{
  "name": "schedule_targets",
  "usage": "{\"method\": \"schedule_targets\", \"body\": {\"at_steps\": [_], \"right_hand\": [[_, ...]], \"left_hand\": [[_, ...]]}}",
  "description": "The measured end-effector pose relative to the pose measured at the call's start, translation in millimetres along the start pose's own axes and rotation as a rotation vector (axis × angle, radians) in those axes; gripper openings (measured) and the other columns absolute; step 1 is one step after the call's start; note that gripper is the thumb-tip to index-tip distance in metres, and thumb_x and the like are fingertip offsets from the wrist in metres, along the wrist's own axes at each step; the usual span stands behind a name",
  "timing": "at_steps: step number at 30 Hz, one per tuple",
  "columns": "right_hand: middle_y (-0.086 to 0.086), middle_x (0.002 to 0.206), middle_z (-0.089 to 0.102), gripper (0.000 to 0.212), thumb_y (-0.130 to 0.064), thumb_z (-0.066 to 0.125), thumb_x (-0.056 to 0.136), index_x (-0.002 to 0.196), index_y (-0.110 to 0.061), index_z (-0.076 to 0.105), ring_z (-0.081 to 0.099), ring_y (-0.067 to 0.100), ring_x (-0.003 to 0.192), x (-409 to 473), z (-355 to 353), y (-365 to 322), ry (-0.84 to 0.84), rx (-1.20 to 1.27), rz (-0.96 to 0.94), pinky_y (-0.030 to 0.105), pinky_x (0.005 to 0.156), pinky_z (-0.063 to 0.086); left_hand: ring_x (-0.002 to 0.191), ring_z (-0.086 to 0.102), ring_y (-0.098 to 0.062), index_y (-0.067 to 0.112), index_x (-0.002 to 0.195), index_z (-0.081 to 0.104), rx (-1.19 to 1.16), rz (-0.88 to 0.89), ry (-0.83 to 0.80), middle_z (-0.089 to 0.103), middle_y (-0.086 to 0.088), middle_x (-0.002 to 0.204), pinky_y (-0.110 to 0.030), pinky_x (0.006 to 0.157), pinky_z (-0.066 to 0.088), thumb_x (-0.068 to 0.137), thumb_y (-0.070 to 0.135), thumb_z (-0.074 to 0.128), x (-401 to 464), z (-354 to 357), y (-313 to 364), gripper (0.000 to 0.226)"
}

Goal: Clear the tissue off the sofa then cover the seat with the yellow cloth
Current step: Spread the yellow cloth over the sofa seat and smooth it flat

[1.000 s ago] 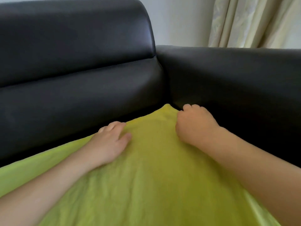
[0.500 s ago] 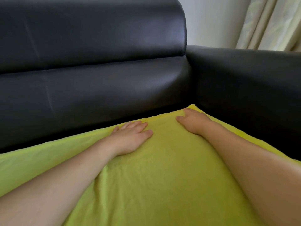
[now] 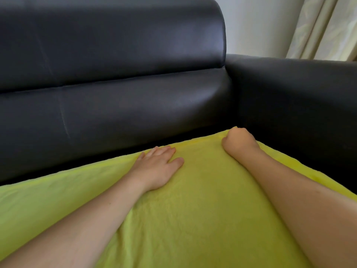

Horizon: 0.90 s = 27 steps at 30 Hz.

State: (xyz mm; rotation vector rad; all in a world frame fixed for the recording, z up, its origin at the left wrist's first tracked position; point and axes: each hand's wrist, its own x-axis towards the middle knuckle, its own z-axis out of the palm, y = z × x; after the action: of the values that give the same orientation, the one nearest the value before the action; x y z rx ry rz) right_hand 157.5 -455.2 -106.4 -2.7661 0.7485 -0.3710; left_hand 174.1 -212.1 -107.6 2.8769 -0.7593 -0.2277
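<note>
The yellow cloth [image 3: 193, 219] lies spread over the seat of the black leather sofa [image 3: 116, 113], reaching the gap under the backrest. My left hand [image 3: 158, 167] rests flat on the cloth near its back edge, fingers apart. At the cloth's far right corner, where backrest meets armrest, my right hand [image 3: 238, 142] is curled, its fingers tucked down and hidden at the cloth's edge. No tissue is in view.
The sofa's armrest [image 3: 299, 93] rises along the right side. Behind it are a white wall [image 3: 257, 26] and pale curtains [image 3: 328, 28]. A dark strip of bare seat shows between the cloth's back edge and the backrest.
The view has swung left, then settled. My left hand flattened on the cloth. My right hand opened flat at the corner, then curled again at the cloth's corner.
</note>
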Motion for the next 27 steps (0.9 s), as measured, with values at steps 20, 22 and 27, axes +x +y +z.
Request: {"method": "schedule_targets", "body": {"at_steps": [20, 22, 27], "right_hand": [[0.018, 0.097, 0.060, 0.020, -0.001, 0.041, 0.091, 0.097, 0.000, 0.061, 0.059, 0.037, 0.094, 10.3, 2.4, -10.0, 0.023, -0.058, -0.025, 0.036, 0.070, 0.045], [0.014, 0.089, 0.056, 0.018, -0.001, 0.042, 0.091, 0.095, -0.002, 0.060, 0.059, 0.036, 0.093, 10.5, 3.1, -10.1, 0.021, -0.062, -0.032, 0.036, 0.070, 0.045], [0.016, 0.091, 0.058, 0.018, -0.002, 0.042, 0.092, 0.095, -0.002, 0.060, 0.060, 0.037, 0.093, 11.4, 3.2, -9.5, 0.035, -0.065, -0.038, 0.036, 0.070, 0.044]], "left_hand": [[0.128, 0.047, -0.026, 0.030, 0.149, 0.030, 0.156, -0.073, 0.266, 0.043, 0.000, 0.146, -0.038, 0.098, 0.044, 0.094, 0.044, 0.043, -18.1, -31.1, -22.4, 0.059], [0.110, 0.056, -0.026, 0.024, 0.124, 0.053, 0.355, -0.118, 0.337, 0.056, 0.000, 0.118, -0.036, 0.080, 0.048, 0.089, 0.032, 0.049, -26.5, -44.3, -47.8, 0.036], [0.076, 0.052, -0.019, 0.021, 0.072, 0.044, 0.480, -0.124, 0.149, 0.050, 0.002, 0.084, -0.037, 0.068, 0.048, 0.092, 0.011, 0.041, -28.1, -47.5, -91.3, 0.022]]}}
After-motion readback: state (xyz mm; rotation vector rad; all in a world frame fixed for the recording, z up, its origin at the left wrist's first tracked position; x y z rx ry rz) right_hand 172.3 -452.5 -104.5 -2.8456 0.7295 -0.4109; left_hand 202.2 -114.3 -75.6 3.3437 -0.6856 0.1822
